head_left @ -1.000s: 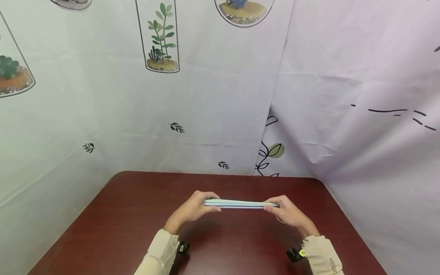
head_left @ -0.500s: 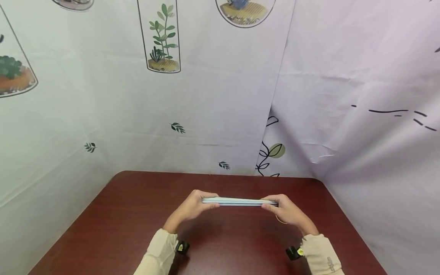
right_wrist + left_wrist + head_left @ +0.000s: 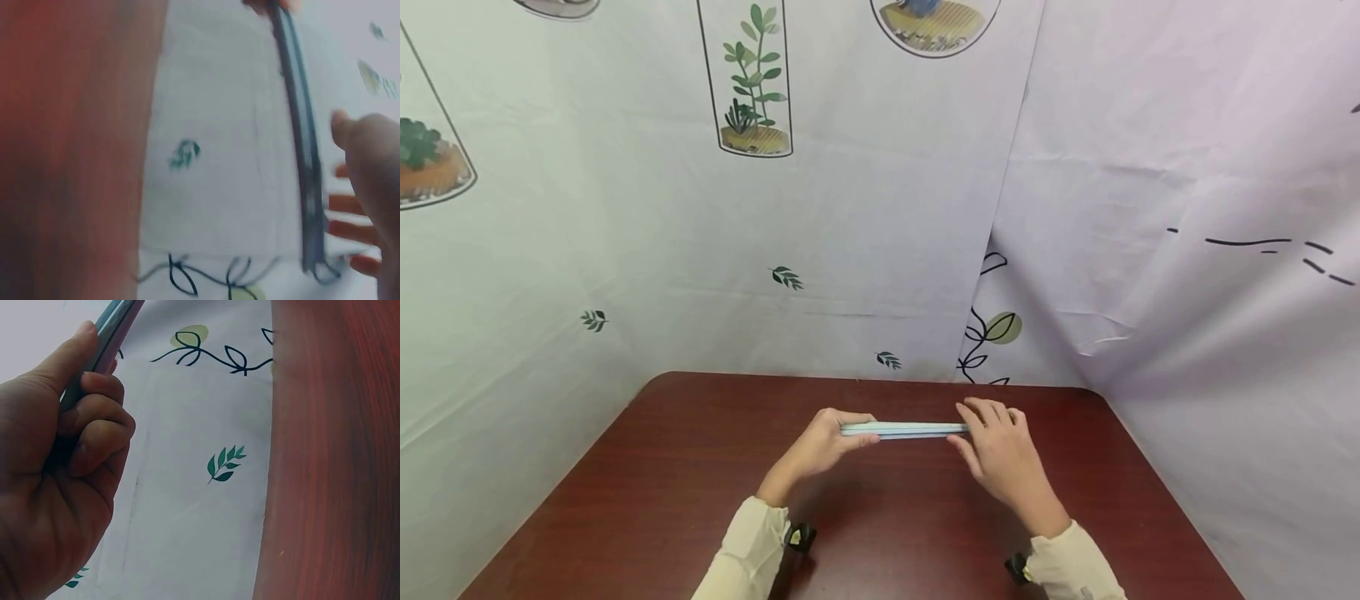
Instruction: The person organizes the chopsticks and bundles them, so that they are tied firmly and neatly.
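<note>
A long, thin, pale blue and whitish layered thing [image 3: 917, 429] is held level above the table, seen nearly edge-on; its exact kind cannot be told. My left hand [image 3: 823, 442] grips its left end, thumb on the near side. In the left wrist view, the fingers [image 3: 100, 419] curl against the layered thing [image 3: 114, 331]. At the other end, my right hand [image 3: 1000, 454] has its thumb and fingers spread around the tip. The right wrist view is blurred: the thumb [image 3: 359, 134] stands apart from the layered thing [image 3: 303, 137], and whether the fingertips touch it cannot be told.
A dark red-brown wooden table [image 3: 715, 467] lies below both hands. White cloth [image 3: 880, 208] printed with plants and jars hangs behind and at the sides. Small black devices, such as the left one [image 3: 801, 537], sit at the wrists by the cream sleeves [image 3: 741, 550].
My right hand has loosened from the right end, spread its fingers and turned, with its forearm shifted left. The layered thing and my left hand have risen slightly in the head view.
</note>
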A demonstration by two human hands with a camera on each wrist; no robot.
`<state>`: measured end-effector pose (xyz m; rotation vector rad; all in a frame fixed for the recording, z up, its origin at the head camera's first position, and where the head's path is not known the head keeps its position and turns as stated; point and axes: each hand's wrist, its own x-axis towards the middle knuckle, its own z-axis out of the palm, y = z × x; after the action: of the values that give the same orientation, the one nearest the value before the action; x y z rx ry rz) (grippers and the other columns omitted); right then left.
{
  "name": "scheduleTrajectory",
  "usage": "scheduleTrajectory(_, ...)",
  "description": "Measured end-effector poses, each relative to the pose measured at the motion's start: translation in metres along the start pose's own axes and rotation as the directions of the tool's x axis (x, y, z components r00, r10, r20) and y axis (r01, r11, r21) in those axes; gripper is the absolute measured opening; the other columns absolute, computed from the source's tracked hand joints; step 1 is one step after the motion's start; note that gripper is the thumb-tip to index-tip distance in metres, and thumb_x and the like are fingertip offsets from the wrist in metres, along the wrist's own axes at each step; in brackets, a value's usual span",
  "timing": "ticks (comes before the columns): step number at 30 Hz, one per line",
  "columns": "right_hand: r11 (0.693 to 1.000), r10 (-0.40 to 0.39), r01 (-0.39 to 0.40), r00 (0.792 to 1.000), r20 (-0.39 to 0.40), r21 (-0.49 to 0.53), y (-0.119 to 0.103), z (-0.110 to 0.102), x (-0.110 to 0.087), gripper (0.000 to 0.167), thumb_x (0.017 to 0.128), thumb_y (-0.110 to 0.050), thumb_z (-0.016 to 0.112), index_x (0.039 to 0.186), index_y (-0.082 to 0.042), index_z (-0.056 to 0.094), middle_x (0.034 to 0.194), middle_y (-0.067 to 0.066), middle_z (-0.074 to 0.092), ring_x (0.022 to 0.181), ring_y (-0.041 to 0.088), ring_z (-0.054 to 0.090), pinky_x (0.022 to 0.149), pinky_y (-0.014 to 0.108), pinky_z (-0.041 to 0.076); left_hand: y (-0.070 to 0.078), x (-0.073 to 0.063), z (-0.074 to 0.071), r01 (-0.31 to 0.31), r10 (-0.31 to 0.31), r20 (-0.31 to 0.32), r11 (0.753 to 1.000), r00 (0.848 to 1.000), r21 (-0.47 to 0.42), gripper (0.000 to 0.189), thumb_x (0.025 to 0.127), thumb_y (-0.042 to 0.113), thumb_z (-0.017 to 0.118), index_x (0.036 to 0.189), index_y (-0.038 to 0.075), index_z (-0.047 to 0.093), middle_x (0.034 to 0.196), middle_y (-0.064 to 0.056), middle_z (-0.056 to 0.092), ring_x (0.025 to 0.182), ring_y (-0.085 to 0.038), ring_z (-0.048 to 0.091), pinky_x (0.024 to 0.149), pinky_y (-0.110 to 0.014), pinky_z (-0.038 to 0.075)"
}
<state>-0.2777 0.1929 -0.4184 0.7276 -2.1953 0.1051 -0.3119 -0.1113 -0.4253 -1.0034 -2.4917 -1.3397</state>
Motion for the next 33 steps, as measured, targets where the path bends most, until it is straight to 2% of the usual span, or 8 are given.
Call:
scheduleTrajectory(4, 0.997, -0.002, -0.005, 0.996, -0.085, -0.083, -0.016, 0.012, -0.002, 0.063, 0.103, -0.052, 0.033, 0.125, -0.002, 0.063, 0.131, 0.021, 0.057, 0.116, 0.039, 0.053, 0.082, 0.055, 0.043, 0.0, 0.001, -0.002, 0.012, -0.012, -0.015, 1.0, 1.0, -0.012, 0.023, 0.088, 0.026, 0.075, 0.108, 0.014, 0.076, 0.094, 0.004, 0.073, 0.072, -0.004, 0.057, 0.066, -0.022, 0.048)
scheduleTrajectory(8, 0.989, 0.002, -0.019, 0.993, -0.12, -0.146, -0.023, 0.023, -0.004, 0.063, 0.104, -0.052, 0.031, 0.125, -0.001, 0.062, 0.126, 0.021, 0.059, 0.116, 0.039, 0.054, 0.086, 0.054, 0.043, 0.004, 0.0, -0.004, 0.027, -0.028, -0.023, 0.999, 0.999, -0.033, 0.023, 0.088, 0.022, 0.076, 0.109, 0.012, 0.076, 0.095, 0.002, 0.073, 0.073, -0.006, 0.058, 0.067, -0.023, 0.048)
scheduleTrajectory(11, 0.985, -0.008, -0.022, 0.985, -0.173, -0.174, -0.022, 0.029, -0.003, 0.059, 0.104, -0.049, 0.035, 0.119, -0.001, 0.065, 0.109, 0.018, 0.063, 0.101, 0.037, 0.058, 0.083, 0.052, 0.043, 0.006, 0.0, -0.005, 0.027, -0.028, -0.023, 0.998, 0.999, -0.051, 0.023, 0.088, 0.023, 0.076, 0.108, 0.012, 0.076, 0.095, 0.003, 0.073, 0.074, -0.007, 0.058, 0.067, -0.023, 0.048)
scheduleTrajectory(14, 0.983, -0.035, -0.01, 0.97, -0.241, -0.182, -0.017, 0.033, -0.001, 0.054, 0.104, -0.047, 0.038, 0.109, 0.0, 0.066, 0.089, 0.015, 0.059, 0.08, 0.034, 0.053, 0.074, 0.048, 0.044, 0.008, 0.0, -0.005, 0.024, -0.025, -0.016, 0.997, 1.0, -0.07, 0.021, 0.088, 0.025, 0.076, 0.106, 0.014, 0.076, 0.092, 0.004, 0.072, 0.073, -0.007, 0.057, 0.067, -0.023, 0.047)
scheduleTrajectory(16, 0.984, -0.061, 0.01, 0.956, -0.286, -0.178, -0.013, 0.035, 0.001, 0.053, 0.103, -0.046, 0.039, 0.101, 0.0, 0.065, 0.081, 0.013, 0.054, 0.07, 0.032, 0.047, 0.066, 0.045, 0.042, 0.009, 0.0, -0.005, 0.02, -0.021, -0.012, 0.996, 1.0, -0.082, 0.019, 0.088, 0.023, 0.076, 0.105, 0.014, 0.076, 0.09, 0.004, 0.071, 0.073, -0.007, 0.057, 0.067, -0.023, 0.047)
scheduleTrajectory(19, 0.984, -0.093, 0.038, 0.94, -0.327, -0.172, -0.01, 0.037, 0.004, 0.053, 0.102, -0.047, 0.038, 0.094, 0.0, 0.061, 0.076, 0.011, 0.047, 0.064, 0.03, 0.041, 0.06, 0.042, 0.037, 0.01, 0.001, -0.004, 0.021, -0.022, -0.01, 0.994, 1.0, -0.103, 0.018, 0.087, 0.019, 0.076, 0.104, 0.013, 0.076, 0.09, 0.002, 0.071, 0.073, -0.007, 0.056, 0.067, -0.024, 0.047)
scheduleTrajectory(26, 0.981, -0.133, 0.073, 0.926, -0.353, -0.18, -0.005, 0.039, 0.006, 0.052, 0.101, -0.047, 0.039, 0.089, -0.001, 0.059, 0.073, 0.009, 0.045, 0.062, 0.028, 0.038, 0.057, 0.04, 0.032, 0.011, 0.001, -0.003, 0.052, -0.052, -0.001, 0.992, 0.999, -0.113, 0.019, 0.088, 0.019, 0.076, 0.106, 0.011, 0.075, 0.093, 0.002, 0.072, 0.075, -0.009, 0.06, 0.069, -0.025, 0.049)
scheduleTrajectory(33, 0.981, -0.139, 0.082, 0.928, -0.346, -0.174, -0.003, 0.041, 0.004, 0.056, 0.102, -0.049, 0.032, 0.088, -0.001, 0.058, 0.071, 0.008, 0.043, 0.062, 0.028, 0.038, 0.057, 0.04, 0.032, 0.012, 0.001, -0.004, 0.092, -0.091, 0.046, 0.995, 0.995, -0.029, 0.028, 0.09, 0.026, 0.074, 0.113, 0.011, 0.072, 0.095, 0.001, 0.071, 0.079, -0.01, 0.061, 0.073, -0.028, 0.051)
